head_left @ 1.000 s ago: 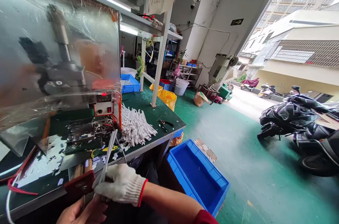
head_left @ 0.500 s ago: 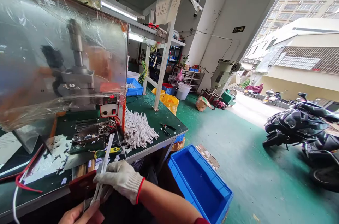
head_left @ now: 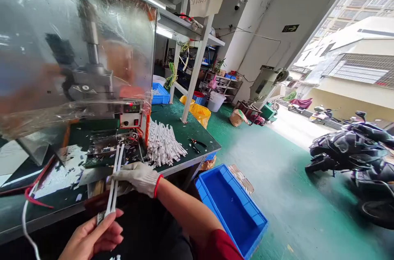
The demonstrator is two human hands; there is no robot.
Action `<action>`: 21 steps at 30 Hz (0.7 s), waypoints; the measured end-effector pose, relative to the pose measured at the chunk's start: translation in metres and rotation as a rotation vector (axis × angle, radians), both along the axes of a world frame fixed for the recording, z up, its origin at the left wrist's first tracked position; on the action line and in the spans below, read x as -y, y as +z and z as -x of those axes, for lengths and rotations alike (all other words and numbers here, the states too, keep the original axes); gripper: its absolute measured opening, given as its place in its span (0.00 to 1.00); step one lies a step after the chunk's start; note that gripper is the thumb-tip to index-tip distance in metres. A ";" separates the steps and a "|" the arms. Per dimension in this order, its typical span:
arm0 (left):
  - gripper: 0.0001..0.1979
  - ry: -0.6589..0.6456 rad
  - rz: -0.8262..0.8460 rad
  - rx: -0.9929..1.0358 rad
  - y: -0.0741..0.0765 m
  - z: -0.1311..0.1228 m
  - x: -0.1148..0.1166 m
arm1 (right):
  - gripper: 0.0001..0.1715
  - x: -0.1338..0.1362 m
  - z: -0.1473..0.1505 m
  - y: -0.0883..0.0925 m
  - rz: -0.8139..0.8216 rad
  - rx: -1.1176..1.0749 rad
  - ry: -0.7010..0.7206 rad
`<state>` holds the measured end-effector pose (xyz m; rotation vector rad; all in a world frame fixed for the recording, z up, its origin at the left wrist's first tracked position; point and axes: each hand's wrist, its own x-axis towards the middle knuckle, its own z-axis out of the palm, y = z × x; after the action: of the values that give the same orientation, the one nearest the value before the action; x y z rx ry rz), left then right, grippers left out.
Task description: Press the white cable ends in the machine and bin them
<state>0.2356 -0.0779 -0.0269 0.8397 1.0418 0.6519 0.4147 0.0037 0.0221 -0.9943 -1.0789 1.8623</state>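
At bench's near edge: left hand (head_left: 92, 237), bare, fingers (head_left: 107, 219) pinched shut on the lower ends of two white strips (head_left: 117, 155). Right hand (head_left: 137, 178), gloved, closed round the same pair mid-length, just above the left. Long axis near-upright, running up and away from the body. Top ends are free, over the fixture plate (head_left: 103, 149) below the control box (head_left: 132, 114). Right hand is nearer the machine. Strip pile (head_left: 164, 145) lies just right of the glove on the green bench (head_left: 181, 126), pliers (head_left: 196, 143) beyond it. Blue crate (head_left: 227, 202) on the floor, right.
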 end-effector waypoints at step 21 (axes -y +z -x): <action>0.25 0.142 -0.071 0.195 0.029 0.000 -0.012 | 0.19 -0.035 0.043 -0.030 0.122 -0.052 -0.087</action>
<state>0.2358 -0.0663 0.0024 0.7511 0.9108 0.8782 0.3719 0.0388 -0.0082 -1.0398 -0.8870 1.8903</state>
